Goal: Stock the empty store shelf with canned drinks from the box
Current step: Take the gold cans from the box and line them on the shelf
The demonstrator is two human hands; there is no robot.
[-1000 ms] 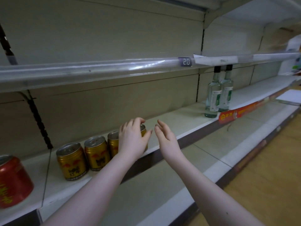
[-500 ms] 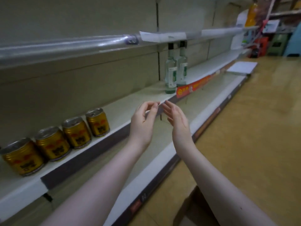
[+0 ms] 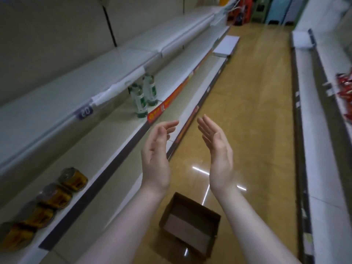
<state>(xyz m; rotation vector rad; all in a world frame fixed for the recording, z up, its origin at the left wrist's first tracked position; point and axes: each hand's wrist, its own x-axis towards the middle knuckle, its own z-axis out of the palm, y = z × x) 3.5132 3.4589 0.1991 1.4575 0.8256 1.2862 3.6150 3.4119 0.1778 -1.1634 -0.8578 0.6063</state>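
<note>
Several gold cans (image 3: 73, 179) stand in a row on the shelf (image 3: 106, 149) at the lower left. An open cardboard box (image 3: 189, 226) sits on the floor below my arms; no cans show inside it. My left hand (image 3: 157, 154) and my right hand (image 3: 217, 147) are raised side by side above the aisle, palms facing each other, fingers straight and holding nothing. Both hands are well to the right of the cans and above the box.
Two green-labelled glass bottles (image 3: 144, 97) stand farther along the same shelf behind a red price strip (image 3: 167, 103). A white board (image 3: 226, 45) lies at the end of the lower shelf. Opposite shelving (image 3: 312, 130) with red packets (image 3: 345, 92) lines the right side of the wooden floor.
My left hand came off the rightmost gold can and both hands drew back from the shelf. The view swung right and down, bringing the aisle floor and the box into sight.
</note>
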